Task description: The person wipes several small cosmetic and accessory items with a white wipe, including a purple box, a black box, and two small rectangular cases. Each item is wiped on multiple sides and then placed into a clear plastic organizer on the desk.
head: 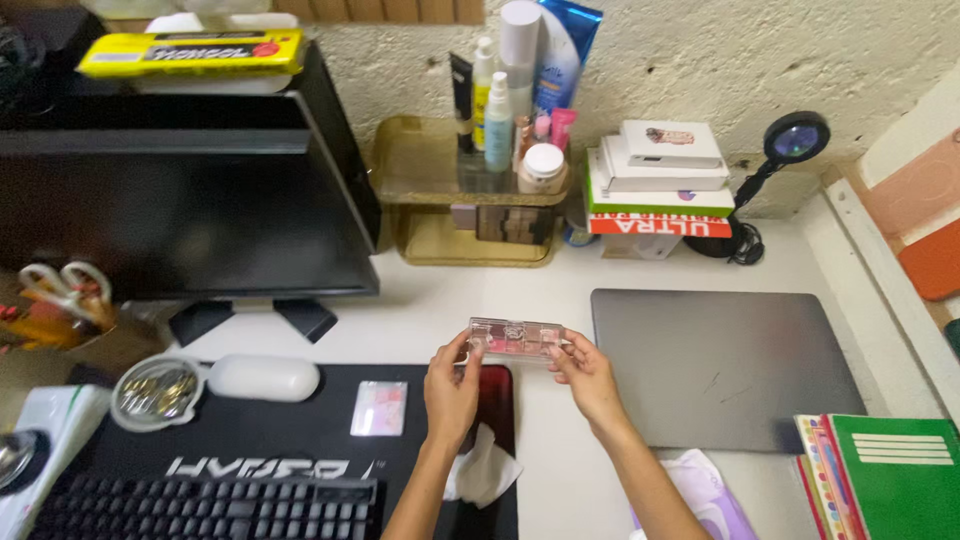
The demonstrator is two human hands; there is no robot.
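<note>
While both hands pinch it by its short ends, a small clear pink case (516,339) hangs level above the desk (420,315), roughly over the middle of the desktop and just off the left edge of the closed grey laptop (722,366). The left hand (452,390) grips the case's left end with fingertips closed on it; the right hand (585,375) does the same at the right end (thumb below, fingers on top, as far as can be told).

Under the left wrist lies a black desk mat (270,430) along the front edge of the desk, with a crumpled white tissue (482,470) at its right end. On the mat sit a small pale pink packet (380,408), a white oblong case (263,377) and a round tin of coins (155,393); a black keyboard (210,505) lies at the front left corner.

Behind the mat stands a dark monitor (190,210) on the left side. At the back edge, a clear amber shelf (465,200) carries bottles and tubes, and beside it is a stack of boxes (660,180) and a small black lamp (790,140). A green notebook (895,475) rests at the front right corner.
</note>
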